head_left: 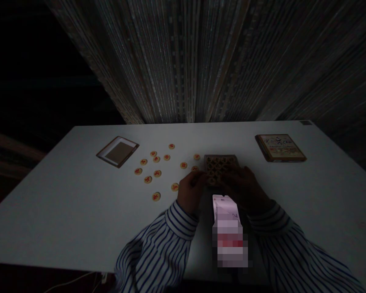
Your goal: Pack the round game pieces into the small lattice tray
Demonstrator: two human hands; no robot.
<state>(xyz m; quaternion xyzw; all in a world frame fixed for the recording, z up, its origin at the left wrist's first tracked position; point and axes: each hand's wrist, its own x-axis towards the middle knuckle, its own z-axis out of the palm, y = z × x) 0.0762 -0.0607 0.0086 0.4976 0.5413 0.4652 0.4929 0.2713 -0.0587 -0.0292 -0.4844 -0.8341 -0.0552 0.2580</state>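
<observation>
In the head view a small tray point(221, 156) holds rows of round xiangqi pieces point(217, 166) with dark markings. My left hand point(191, 190) is at the tray's near left corner, its fingers curled and pressed together. What they grip, if anything, is hidden. My right hand point(247, 185) reaches over the tray's right side, fingers bent down onto the pieces there. Dim light hides its fingertips and anything between them. Left of the tray, several loose xiangqi pieces with red characters point(157, 173) lie scattered flat on the white table point(79, 195).
A lit phone point(227, 207) lies just below the tray, between my forearms. At the back left is an open box part point(118, 151) with a pale rim. A printed box lid point(280, 147) lies at the right. Strand curtains point(183, 61) hang behind the table's far edge.
</observation>
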